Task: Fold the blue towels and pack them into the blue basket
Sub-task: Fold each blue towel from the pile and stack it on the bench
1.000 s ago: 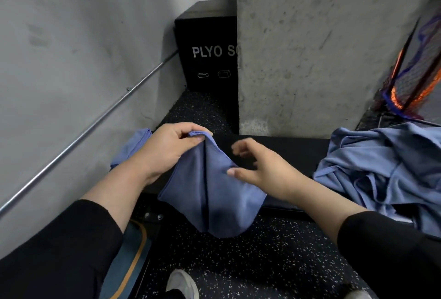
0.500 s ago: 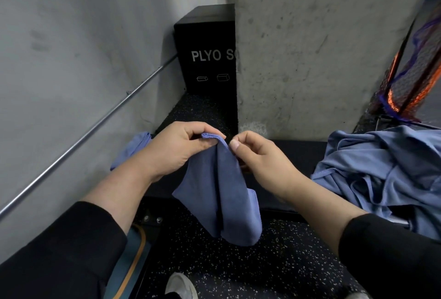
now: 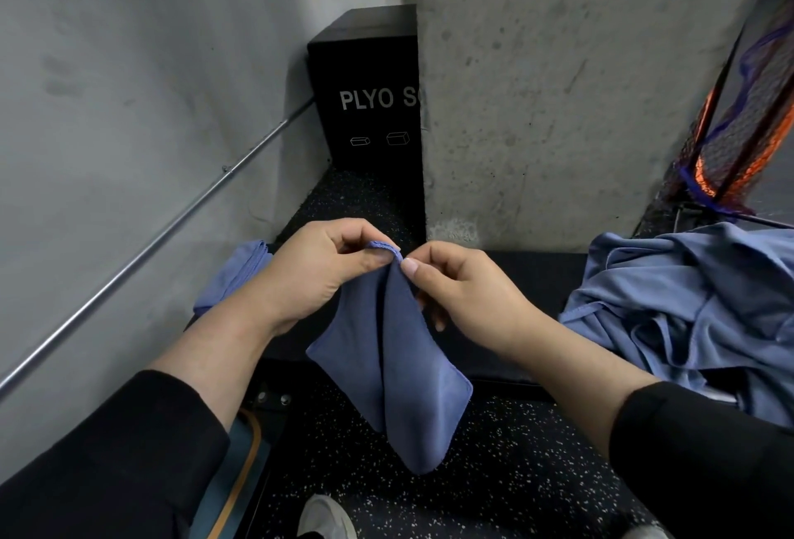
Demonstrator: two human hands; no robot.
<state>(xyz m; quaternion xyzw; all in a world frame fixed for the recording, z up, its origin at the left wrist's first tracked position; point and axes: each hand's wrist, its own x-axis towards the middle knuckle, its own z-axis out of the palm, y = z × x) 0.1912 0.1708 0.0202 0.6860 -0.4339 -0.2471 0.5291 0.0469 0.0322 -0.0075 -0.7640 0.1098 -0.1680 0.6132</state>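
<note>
While both the left hand and right hand pinch the hanging towel's top corners together, folding looks half done; laying it flat comes next.

Soft cloth against hard concrete.
The towel is matt, fine-knit blue cloth with a stitched hem; the pillar is rough, pitted concrete, the floor speckled rubber, the wall rail shiny metal.

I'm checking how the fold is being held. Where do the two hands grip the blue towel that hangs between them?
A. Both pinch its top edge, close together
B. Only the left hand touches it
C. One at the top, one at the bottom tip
A: the left hand and right hand pinch the top edge of the blue towel almost side by side, and its lower end hangs free.
</note>
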